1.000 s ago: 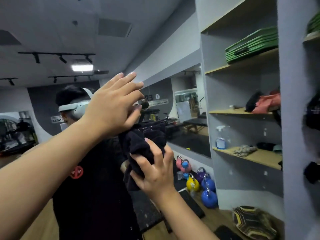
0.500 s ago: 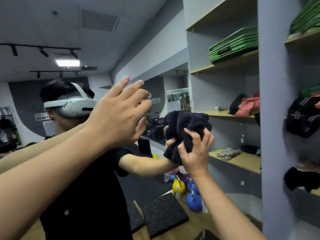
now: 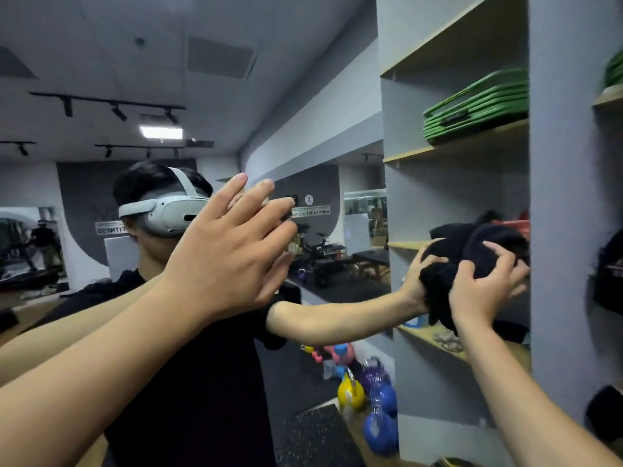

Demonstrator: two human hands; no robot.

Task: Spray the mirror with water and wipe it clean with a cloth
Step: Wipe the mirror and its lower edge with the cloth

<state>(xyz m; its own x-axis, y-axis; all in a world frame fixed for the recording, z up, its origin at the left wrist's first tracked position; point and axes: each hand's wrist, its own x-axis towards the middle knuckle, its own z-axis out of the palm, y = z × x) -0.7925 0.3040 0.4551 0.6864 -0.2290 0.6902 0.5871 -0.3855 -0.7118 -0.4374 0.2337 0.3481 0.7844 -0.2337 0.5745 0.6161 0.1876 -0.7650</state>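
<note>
The right hand held the dark cloth bunched up, with its fingers curled over it, and pushed it flat against the mirror. The cloth sat at the far right side of the glass, right beside the gray edge of the shelf. The left hand was wide open with straight fingers, resting on the glass well apart to the left and holding nothing. So the right hand was the one at the cloth. Nearly all the glass lay to the left of the cloth, so I think the next wipe should go back that way, toward the open hand
</note>
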